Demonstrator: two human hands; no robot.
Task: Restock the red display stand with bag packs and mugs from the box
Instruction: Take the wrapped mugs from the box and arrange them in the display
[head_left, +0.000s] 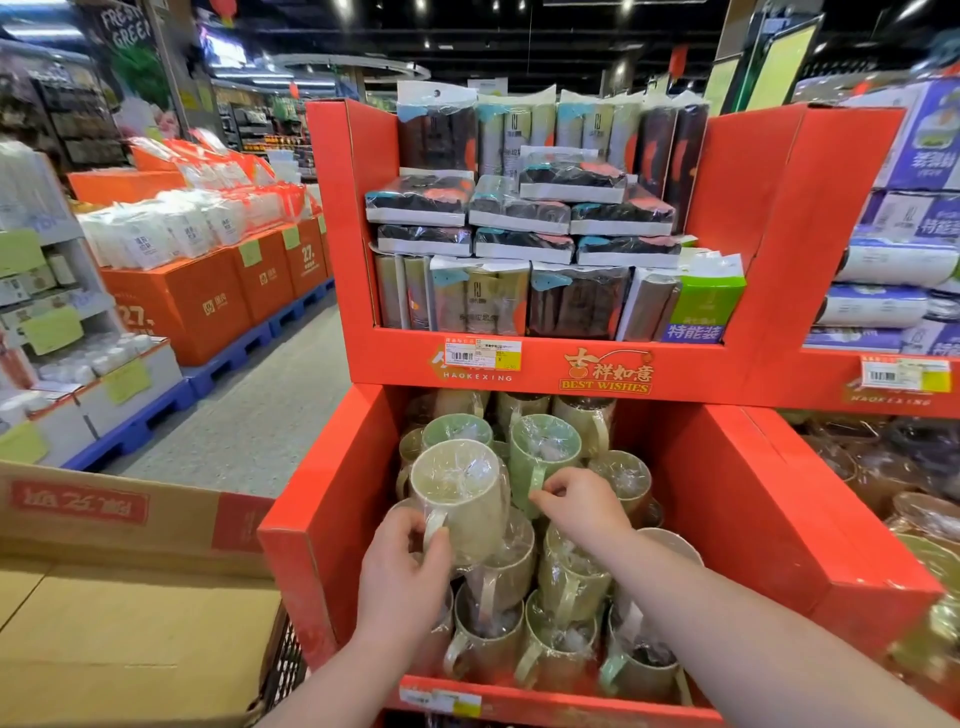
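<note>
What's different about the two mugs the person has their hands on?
Colour: the cream mug is pale beige, the green mug light green. Place: the cream mug is left and nearer, the green mug right and further back. Grip: the left hand grips the cream mug's handle; the right hand pinches the green mug's handle. Both are wrapped in clear film, mouths tilted towards the camera.

A big shop. The floor (260, 415) is grey. The ceiling (519, 36) is dark with small bright lights. Orange boxes (182, 306) sit on blue pallets (228, 358) at left. Purple packs (893, 270) pile up at right.
</note>
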